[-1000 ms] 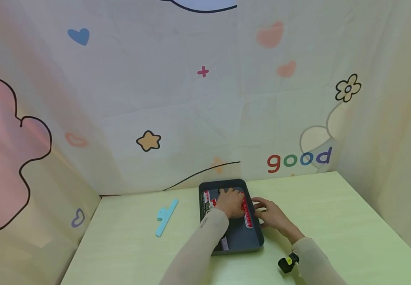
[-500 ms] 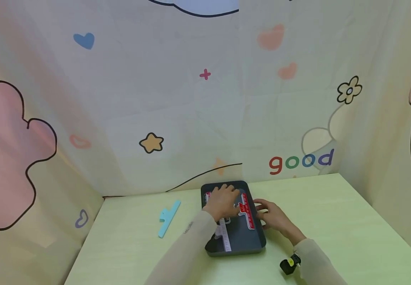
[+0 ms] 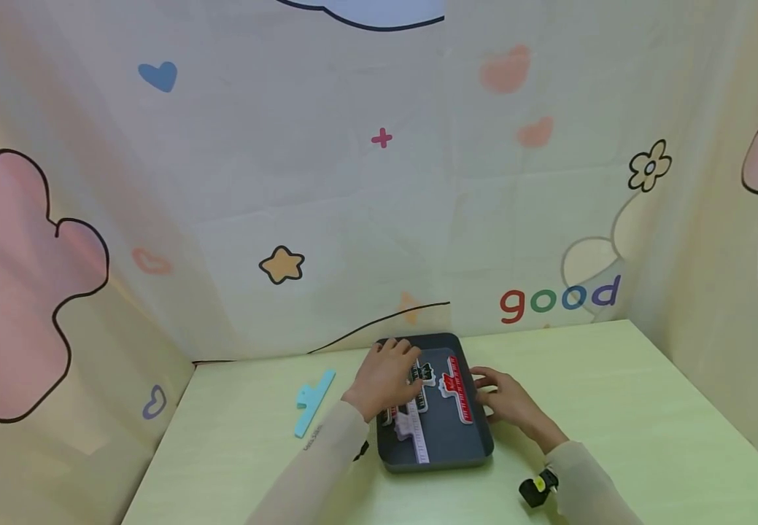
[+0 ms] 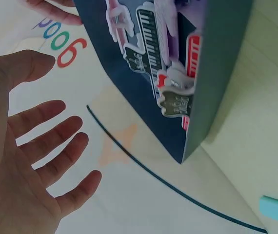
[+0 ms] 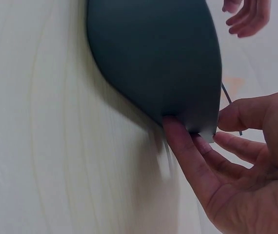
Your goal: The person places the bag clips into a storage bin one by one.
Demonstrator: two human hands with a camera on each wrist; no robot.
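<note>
In the head view, a dark grey tray (image 3: 447, 441) holds several bag clips. A red clip (image 3: 460, 394) with a piano-key pattern lies along its right side. Left of it are a black clip (image 3: 426, 375) and a lilac clip (image 3: 420, 441). My left hand (image 3: 381, 375) hovers over the tray's left side and covers part of the contents. The left wrist view shows this hand (image 4: 27, 141) holding nothing, its fingers spread and relaxed beside the tray. My right hand (image 5: 256, 170) holds the tray's right side, thumb against the outer wall and fingertips at the rim.
A light-blue clip (image 3: 314, 403) lies on the pale table (image 3: 234, 437), left of the tray. Behind the table hangs a printed curtain (image 3: 326, 182). A small black camera (image 3: 538, 488) sits at the right wrist.
My left hand has moved left across the tray, uncovering the red, black and lilac clips. The right hand stays at the tray's right side. The head view has shifted slightly.
</note>
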